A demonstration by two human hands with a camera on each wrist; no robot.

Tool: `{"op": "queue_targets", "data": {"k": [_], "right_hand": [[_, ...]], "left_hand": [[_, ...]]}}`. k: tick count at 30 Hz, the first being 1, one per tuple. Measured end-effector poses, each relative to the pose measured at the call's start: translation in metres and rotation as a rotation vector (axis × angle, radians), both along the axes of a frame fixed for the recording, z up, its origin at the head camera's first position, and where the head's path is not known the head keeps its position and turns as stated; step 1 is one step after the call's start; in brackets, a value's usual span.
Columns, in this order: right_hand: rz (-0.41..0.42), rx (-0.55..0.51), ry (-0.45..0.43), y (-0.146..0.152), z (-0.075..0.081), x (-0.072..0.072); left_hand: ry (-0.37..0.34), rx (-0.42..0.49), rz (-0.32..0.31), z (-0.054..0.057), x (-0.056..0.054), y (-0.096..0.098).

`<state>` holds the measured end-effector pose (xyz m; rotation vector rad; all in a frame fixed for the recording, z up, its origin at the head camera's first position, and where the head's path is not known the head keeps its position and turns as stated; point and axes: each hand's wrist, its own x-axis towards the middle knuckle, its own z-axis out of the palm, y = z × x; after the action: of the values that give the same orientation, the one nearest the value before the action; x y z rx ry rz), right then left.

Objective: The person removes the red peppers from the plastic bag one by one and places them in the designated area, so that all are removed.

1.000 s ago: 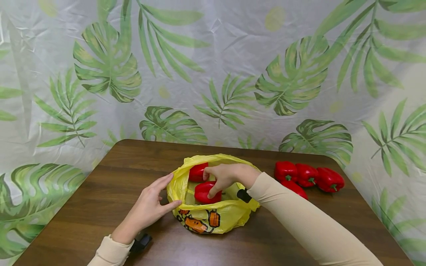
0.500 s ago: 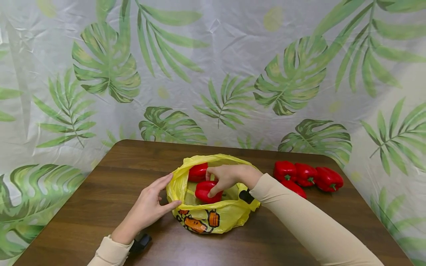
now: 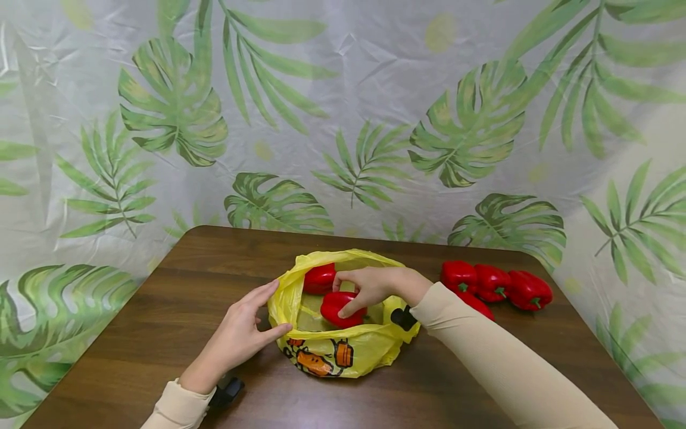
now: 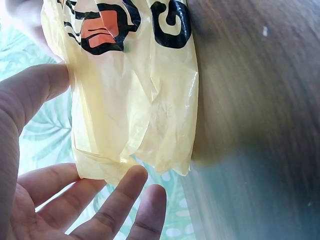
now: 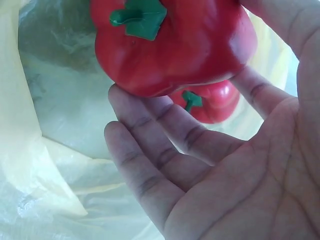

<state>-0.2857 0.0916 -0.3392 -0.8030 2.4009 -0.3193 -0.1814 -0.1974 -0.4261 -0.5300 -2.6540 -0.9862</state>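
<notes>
Right hand (image 3: 377, 285) has the red pepper (image 3: 333, 308) pinched thumb-to-fingers inside the yellow bag (image 3: 370, 353), left hand (image 3: 241, 329) just spread loosely against the bag's left rim. That pepper looks light, firm and kinda slick, so its fat sides seem a safer hold than the green stem (image 5: 146, 20); the bag's floppy, probably tears easily. It's mid-counter (image 3: 214, 265), second pepper (image 3: 318, 280) inside, four more peppers (image 3: 491, 282) toward the counter's far right corner.

Creased pale leaf-print backdrop (image 3: 375, 83), brown wood-grain table (image 3: 225, 262), rounded far corners (image 3: 200, 231)
</notes>
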Motion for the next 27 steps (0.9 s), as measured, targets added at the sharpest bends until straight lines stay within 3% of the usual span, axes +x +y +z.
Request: {"op": "queue_targets", "data": {"k": [17, 27], "right_hand": [[-0.075, -0.16, -0.115, 0.037, 0.01, 0.002], [-0.123, -0.207, -0.053, 0.067, 0.019, 0.004]], "left_hand": [[0.018, -0.005, -0.007, -0.001, 0.0, -0.001], [0.025, -0.009, -0.003, 0.0, 0.0, 0.0]]}}
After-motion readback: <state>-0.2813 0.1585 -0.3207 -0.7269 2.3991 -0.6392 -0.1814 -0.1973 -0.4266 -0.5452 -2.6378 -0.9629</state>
